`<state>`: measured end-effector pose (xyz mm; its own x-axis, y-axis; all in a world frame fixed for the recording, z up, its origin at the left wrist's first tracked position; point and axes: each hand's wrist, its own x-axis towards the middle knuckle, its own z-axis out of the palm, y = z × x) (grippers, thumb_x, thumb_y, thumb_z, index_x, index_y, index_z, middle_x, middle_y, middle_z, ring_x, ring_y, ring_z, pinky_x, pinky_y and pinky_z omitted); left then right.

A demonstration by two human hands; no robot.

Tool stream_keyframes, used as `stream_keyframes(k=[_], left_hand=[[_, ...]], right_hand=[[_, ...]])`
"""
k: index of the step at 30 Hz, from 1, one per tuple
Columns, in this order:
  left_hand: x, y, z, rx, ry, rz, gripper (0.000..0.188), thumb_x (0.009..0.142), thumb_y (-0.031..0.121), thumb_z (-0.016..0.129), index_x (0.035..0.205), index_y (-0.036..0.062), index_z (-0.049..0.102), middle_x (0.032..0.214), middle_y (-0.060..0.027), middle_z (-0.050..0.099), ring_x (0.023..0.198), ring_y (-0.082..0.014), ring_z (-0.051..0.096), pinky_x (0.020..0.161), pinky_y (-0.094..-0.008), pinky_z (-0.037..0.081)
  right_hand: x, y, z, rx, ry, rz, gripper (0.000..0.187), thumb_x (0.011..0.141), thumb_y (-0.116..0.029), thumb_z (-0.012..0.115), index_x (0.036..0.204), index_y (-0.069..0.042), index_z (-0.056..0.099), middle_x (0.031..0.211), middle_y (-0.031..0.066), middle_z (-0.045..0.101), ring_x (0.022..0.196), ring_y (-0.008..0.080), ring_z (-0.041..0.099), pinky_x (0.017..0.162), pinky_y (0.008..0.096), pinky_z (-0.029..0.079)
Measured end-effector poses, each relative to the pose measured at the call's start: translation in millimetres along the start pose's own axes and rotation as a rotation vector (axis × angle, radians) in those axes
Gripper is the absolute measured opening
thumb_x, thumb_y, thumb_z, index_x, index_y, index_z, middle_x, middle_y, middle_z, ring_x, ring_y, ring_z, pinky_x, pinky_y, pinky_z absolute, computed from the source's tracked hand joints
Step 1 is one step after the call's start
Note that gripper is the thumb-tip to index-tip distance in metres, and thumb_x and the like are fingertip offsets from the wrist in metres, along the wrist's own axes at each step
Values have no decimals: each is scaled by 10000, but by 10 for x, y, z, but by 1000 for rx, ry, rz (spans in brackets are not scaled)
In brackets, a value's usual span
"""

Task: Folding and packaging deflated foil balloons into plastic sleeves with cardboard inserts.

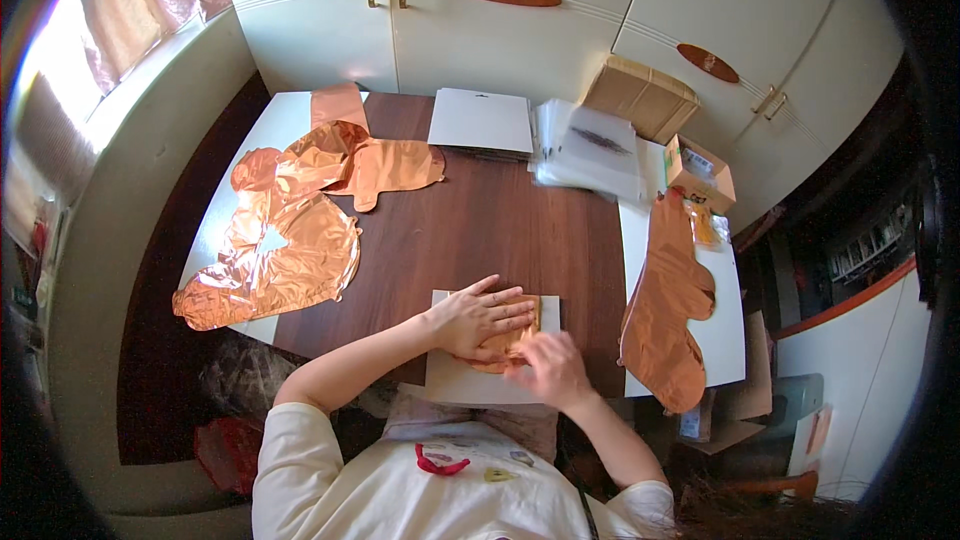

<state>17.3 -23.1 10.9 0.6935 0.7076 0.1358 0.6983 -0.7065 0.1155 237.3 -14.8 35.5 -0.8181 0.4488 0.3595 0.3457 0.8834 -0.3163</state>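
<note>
Left hand (472, 324) spread on copper foil (516, 340); right hand (553, 366) at edge, grip unclear; plastic stack (592, 162) dark-marked.

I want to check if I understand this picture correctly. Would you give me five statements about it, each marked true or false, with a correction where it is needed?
1. The left hand lies spread over the copper foil on the white card. True.
2. The right hand rests at the far edge of the table. False: it is at the near side, beside the left hand.
3. A large copper foil shape lies at the table's right side. True.
4. The brown cardboard box stands at the far left. False: it stands at the far right.
5. The white stack is left of the clear plastic sheets. True.
</note>
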Motion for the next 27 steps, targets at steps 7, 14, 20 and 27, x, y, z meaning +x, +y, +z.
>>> stream_keyframes(k=[7,14,20,27], left_hand=[[-10,-22,32,-68,15,-37,849,795,620,454,1395,51,260,1441,-146,268,1362,-264,203,1100,-480,129],[-9,35,-70,-12,44,-62,860,808,632,434,1390,25,255,1426,-163,290,1353,-283,220,1101,-483,123],[23,44,-64,24,-2,-65,861,815,641,395,1407,36,233,1456,-153,244,1358,-281,213,1096,-492,120],[-12,31,-26,51,-47,-59,776,831,571,398,1419,93,233,1464,-147,231,1360,-282,210,1096,-495,111]], right_hand=[[174,383,149,-75,-7,145,585,732,-385,698,1154,-14,536,1170,137,553,1167,265,465,996,401,342],[126,423,87,-236,-139,73,770,711,-629,576,1147,5,573,1270,119,507,1221,276,421,1037,453,283],[71,434,50,-334,-169,46,828,704,-675,539,1195,-9,552,1333,108,457,1280,280,353,1057,514,221],[-150,43,-37,-262,-48,-174,618,748,-599,561,1070,-75,613,1159,47,555,1108,207,479,972,448,322]])
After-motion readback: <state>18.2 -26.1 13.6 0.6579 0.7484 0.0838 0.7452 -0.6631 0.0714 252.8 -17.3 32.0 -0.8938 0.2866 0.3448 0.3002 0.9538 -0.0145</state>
